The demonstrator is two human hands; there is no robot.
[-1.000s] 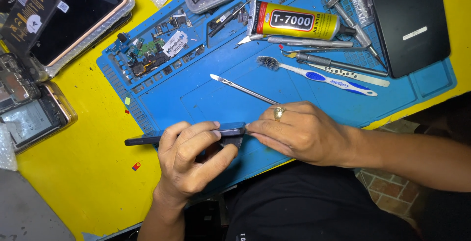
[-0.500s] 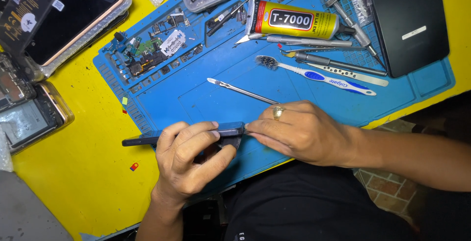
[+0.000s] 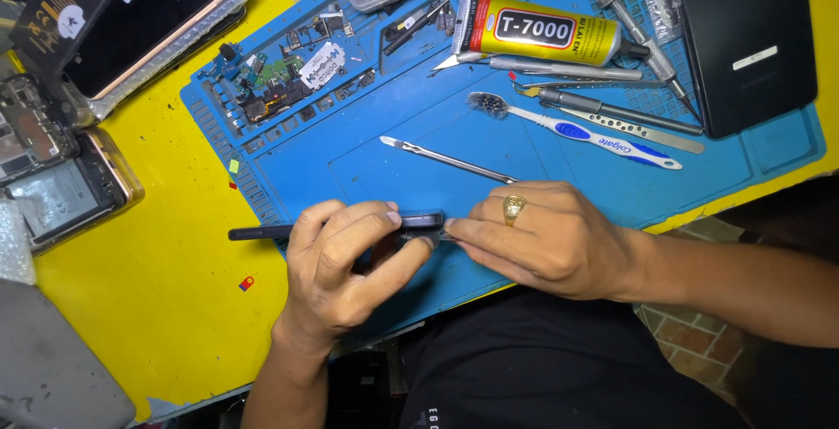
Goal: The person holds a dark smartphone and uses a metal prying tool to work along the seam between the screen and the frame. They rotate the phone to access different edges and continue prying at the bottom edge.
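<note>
We see a thin, dark, slab-shaped phone (image 3: 350,226) held edge-up over the near edge of a blue rubbery work mat (image 3: 393,132), its surface moulded into small ribbed trays. The phone's long axis runs from nine o'clock to three o'clock, its free end poking out towards nine. Our left hand (image 3: 345,276) curls around its middle, fingers over the top edge and thumb underneath, closed firmly on it. Our right hand (image 3: 551,237), wearing a gold ring, has its fingertips pinched shut at the phone's three o'clock end; whatever thin thing sits between them is hidden, so we cannot tell what it grips.

Towards twelve o'clock lies a slim metal pry tool (image 3: 450,160), then a blue-and-white toothbrush (image 3: 577,132) and a yellow glue tube (image 3: 542,31). A glossy black phone back (image 3: 747,40) is cut off at one o'clock. The table (image 3: 157,289) beneath is bright yellow and smooth.
</note>
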